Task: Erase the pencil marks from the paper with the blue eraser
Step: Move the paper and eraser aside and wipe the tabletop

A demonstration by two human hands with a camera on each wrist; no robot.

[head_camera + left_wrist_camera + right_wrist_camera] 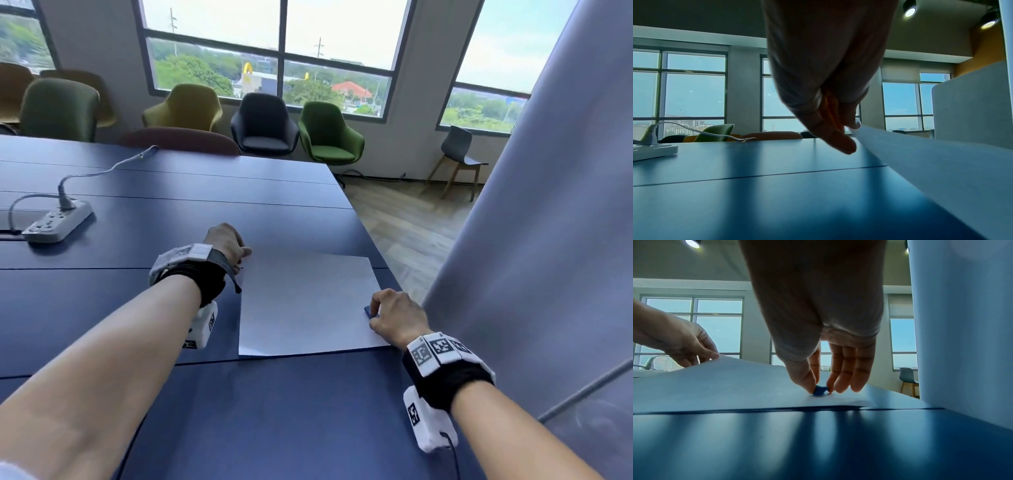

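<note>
A white sheet of paper [305,301] lies on the dark blue table [171,212]; no pencil marks show on it at this distance. My left hand [227,245] pinches the paper's far left corner, which is lifted a little off the table in the left wrist view, where the paper [941,170] slopes up to my left hand [846,134]. My right hand [390,313] pinches the small blue eraser [368,311] against the paper's right edge. In the right wrist view the blue eraser [819,391] sits between thumb and forefinger of my right hand [821,390], touching the paper [725,386].
A white power strip [56,221] with a grey cable lies on the table at far left. A tall grey partition [534,240] stands close to the right of my right hand. The table's right edge runs just beyond the paper. Several chairs line the window wall.
</note>
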